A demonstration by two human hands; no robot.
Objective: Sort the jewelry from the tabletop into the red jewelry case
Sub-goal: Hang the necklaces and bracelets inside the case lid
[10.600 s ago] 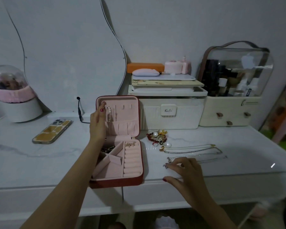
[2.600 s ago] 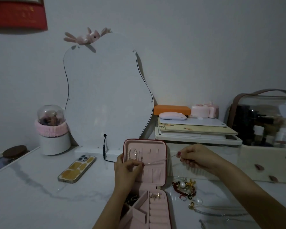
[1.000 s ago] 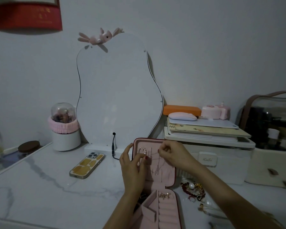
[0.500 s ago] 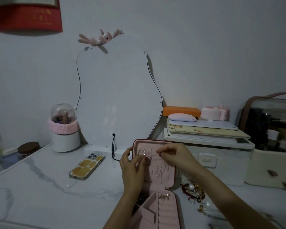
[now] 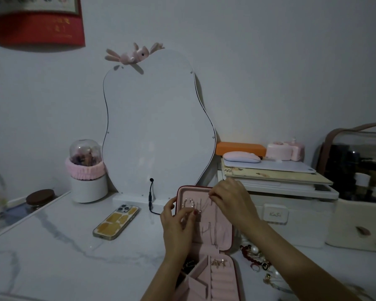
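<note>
**Q:** Which step is shown, and how do I do it well?

**A:** I judge this to be the hanging of a thin necklace (image 5: pixel 212 227) inside the raised lid of the red jewelry case (image 5: pixel 231 230), which stands open on the bench (image 5: pixel 63 246). My left hand (image 5: pixel 178 224) has its thumb behind the lid's left edge and its grip pinched together at the hooks. My right hand (image 5: pixel 230 203) has its grip pinched near the lid's top; I take it to be clamped on the chain's upper end, though the chain is too fine to confirm. To do it well, I would keep the lid braced, hold the chain taut between both pinches, seat it on a free hook, and let the slack fall straight so that it does not tangle with the pearl strand (image 5: pixel 189 203) beside it.

**Q:** What can be counted?

**A:** One case, one phone (image 5: pixel 116 222), one mirror (image 5: pixel 159 127), two hands. In the lid: one pearl strand and one chain, its loops hanging down the pink lining. In the tray: one gold piece (image 5: pixel 219 262) and some dark items I cannot count. The loose jewelry (image 5: pixel 256 260) lies right of the case in one heap; pearls, red beads and rings overlap too much for a count.
</note>
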